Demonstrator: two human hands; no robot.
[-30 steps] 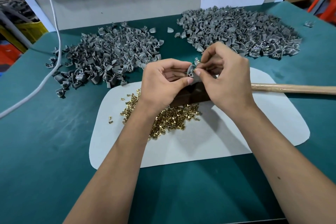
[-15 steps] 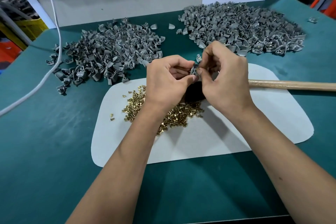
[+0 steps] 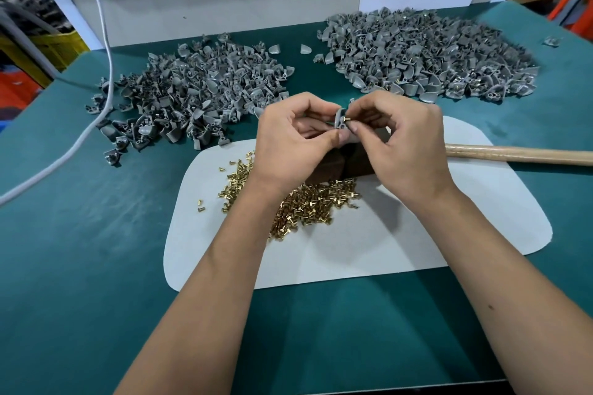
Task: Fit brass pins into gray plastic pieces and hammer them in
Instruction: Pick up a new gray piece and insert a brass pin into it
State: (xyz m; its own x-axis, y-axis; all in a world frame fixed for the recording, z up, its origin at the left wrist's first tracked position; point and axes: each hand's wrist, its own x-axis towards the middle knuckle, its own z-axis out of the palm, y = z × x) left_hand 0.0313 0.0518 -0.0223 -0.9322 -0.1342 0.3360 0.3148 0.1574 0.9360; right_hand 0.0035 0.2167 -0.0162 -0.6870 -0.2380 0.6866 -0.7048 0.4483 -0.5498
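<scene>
At the far left we see a white cable (image 3: 96, 125) trailing across the green table (image 3: 80, 266), passing the edge of the left heap of gray pieces (image 3: 192, 96). Nearer us a white mat (image 3: 401, 234) lies on the table, and on its left part sits a loose pile of brass pins (image 3: 298, 205), with a few strays just beside it. Above the mat we find the left hand (image 3: 288, 144), its fingers curled and its thumb and fingertips pinching a gray plastic piece (image 3: 340, 119) from the left side. The piece stands between the two hands, held up over a dark block (image 3: 346, 163) that rests on the mat. Against the piece's right face sits a brass pin (image 3: 347, 119), its head showing; we think its shank is partly in the piece, though the view is too small to be sure. The right hand (image 3: 404, 144) pinches that pin between thumb and forefinger, the other fingers curled loosely. Behind it spreads the right heap of gray pieces (image 3: 426, 54), and a wooden handle (image 3: 519, 154) runs off the mat toward the right edge.
</scene>
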